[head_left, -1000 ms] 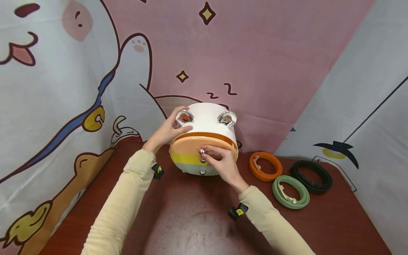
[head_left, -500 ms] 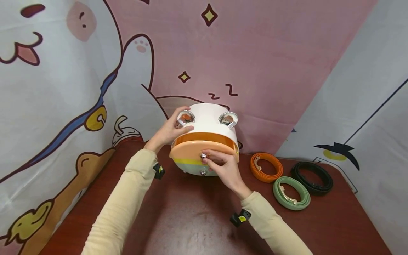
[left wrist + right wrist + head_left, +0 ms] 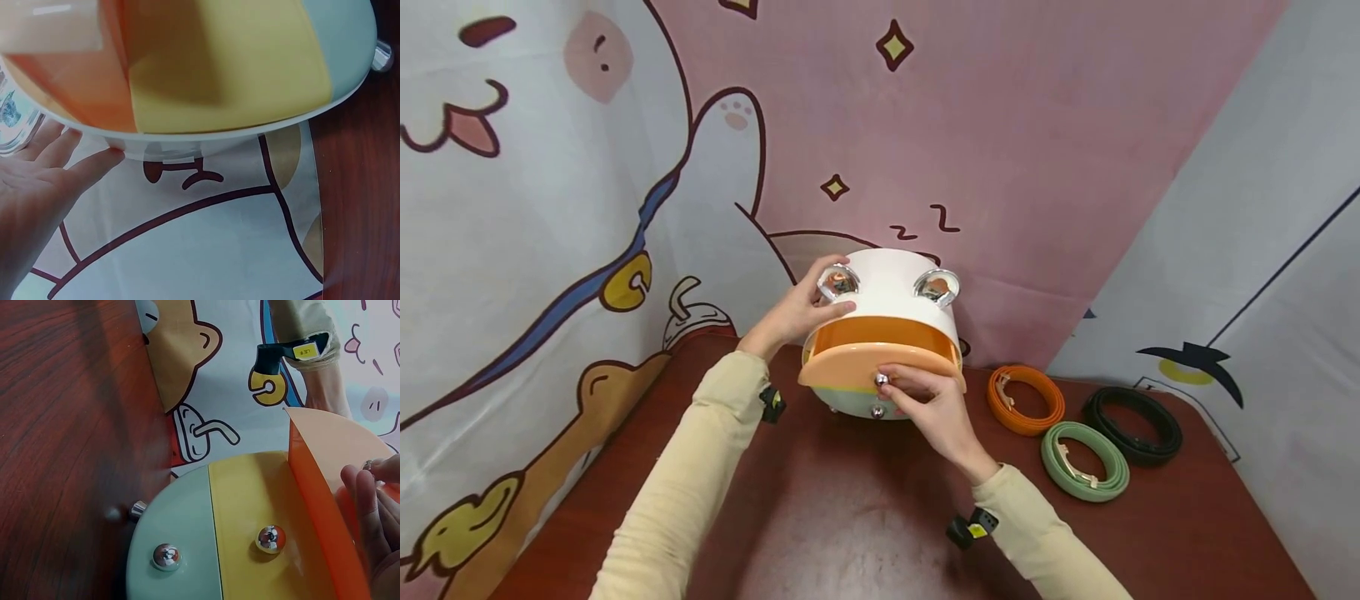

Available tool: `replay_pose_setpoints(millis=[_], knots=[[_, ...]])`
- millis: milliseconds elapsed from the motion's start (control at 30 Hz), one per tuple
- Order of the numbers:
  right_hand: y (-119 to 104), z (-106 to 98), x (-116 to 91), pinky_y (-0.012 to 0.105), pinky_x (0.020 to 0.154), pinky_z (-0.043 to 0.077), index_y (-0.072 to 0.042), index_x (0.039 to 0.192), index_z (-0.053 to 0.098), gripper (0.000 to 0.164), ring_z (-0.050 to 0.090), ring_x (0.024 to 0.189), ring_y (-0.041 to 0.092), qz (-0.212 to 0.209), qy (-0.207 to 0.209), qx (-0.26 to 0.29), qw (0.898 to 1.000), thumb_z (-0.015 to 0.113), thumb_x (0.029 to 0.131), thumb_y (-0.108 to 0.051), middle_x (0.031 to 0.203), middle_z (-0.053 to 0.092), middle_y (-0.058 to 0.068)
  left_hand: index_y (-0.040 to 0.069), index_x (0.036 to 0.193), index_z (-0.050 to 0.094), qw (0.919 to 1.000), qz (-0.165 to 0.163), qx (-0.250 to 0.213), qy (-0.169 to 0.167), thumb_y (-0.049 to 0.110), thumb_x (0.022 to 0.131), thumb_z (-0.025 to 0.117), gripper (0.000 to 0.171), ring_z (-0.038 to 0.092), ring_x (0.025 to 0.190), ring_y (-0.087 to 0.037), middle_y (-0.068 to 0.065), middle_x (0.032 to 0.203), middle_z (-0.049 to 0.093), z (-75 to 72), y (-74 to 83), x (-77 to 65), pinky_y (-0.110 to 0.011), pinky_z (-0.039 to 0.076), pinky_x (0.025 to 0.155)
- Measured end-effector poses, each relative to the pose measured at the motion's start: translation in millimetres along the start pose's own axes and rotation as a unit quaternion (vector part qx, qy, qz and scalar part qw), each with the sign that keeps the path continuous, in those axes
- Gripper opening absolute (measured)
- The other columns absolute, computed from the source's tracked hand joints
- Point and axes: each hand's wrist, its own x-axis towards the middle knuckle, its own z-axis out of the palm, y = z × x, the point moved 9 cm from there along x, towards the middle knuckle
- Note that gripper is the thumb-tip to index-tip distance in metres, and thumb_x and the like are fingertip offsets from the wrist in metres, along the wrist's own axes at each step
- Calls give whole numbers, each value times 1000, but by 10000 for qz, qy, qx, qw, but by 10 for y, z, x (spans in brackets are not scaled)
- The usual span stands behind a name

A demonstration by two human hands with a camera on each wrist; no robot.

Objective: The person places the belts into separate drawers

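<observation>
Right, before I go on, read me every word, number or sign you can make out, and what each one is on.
"z", the smaller letter, on the pink backdrop.
"Z", the larger letter, beside it on the backdrop.
Yellow label at the left wrist: marked, but too small and blurred to read.
Yellow label at the right wrist: too small to read.
Drawer box: no lettering visible.

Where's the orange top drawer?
Head view, centre: the orange top drawer juts from the white cabinet, above the yellow drawer, its knob pinched by the right hand.
</observation>
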Motion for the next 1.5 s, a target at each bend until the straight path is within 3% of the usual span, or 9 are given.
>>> replay_pose_setpoints(millis=[167, 400, 600, 800, 967, 1200, 1500], knots=[[-19, 7, -35, 34, 58, 55, 11, 110, 67, 23, 68, 77, 39, -119, -3, -28, 9999, 66, 87, 10, 95, 69, 24, 22, 147, 26, 9992, 183, -289, -224, 10, 93, 66, 68, 60, 103, -27, -19, 121, 56, 21, 8, 2, -36, 51, 82], [-75, 8, -68, 40, 55, 54, 11, 109, 67, 23, 69, 72, 20, -400, -43, -191, 9990, 66, 85, 12, 89, 70, 22, 18, 147, 26, 9987, 294, -191, -367, 8, 93, 65, 67, 58, 106, -27, -19, 125, 52, 12, 31, 16, -33, 49, 83], [-93, 14, -87, 38, 55, 55, 12, 109, 66, 24, 67, 74, 38, -456, -97, -147, 9988, 65, 85, 13, 91, 70, 23, 14, 147, 25, 9980, 371, -260, -430, 4, 93, 64, 67, 53, 117, -28, -20, 130, 50, 13, 54, 29, -33, 47, 87], [-105, 20, -117, 41, 55, 55, 12, 108, 67, 24, 68, 75, 33, -430, -78, -177, 9989, 66, 85, 13, 92, 70, 23, 12, 146, 25, 9977, 459, -206, -444, 3, 93, 64, 66, 52, 118, -29, -19, 130, 50, 8, 73, 24, -34, 46, 90], [-144, 27, -141, 38, 53, 54, 12, 106, 68, 22, 69, 73, 19, -496, -49, -236, 9985, 66, 84, 14, 91, 70, 22, 11, 145, 25, 9969, 582, -162, -508, 1, 93, 63, 65, 53, 116, -30, -20, 128, 50, 7, 85, 25, -33, 46, 87], [-160, 30, -171, 34, 54, 54, 12, 105, 68, 21, 65, 72, 43, -519, -79, -185, 9985, 66, 84, 15, 91, 70, 23, 12, 146, 24, 9971, 468, -174, -569, 3, 94, 63, 65, 55, 113, -29, -19, 129, 50, 23, 72, 27, -31, 47, 84], [-177, 41, -191, 34, 54, 54, 13, 106, 67, 23, 68, 72, 33, -564, -132, -184, 9982, 65, 84, 16, 87, 70, 22, 9, 146, 23, 9957, 614, -320, -619, 0, 94, 62, 66, 56, 109, -30, -21, 128, 49, 8, 74, 43, -30, 48, 83]])
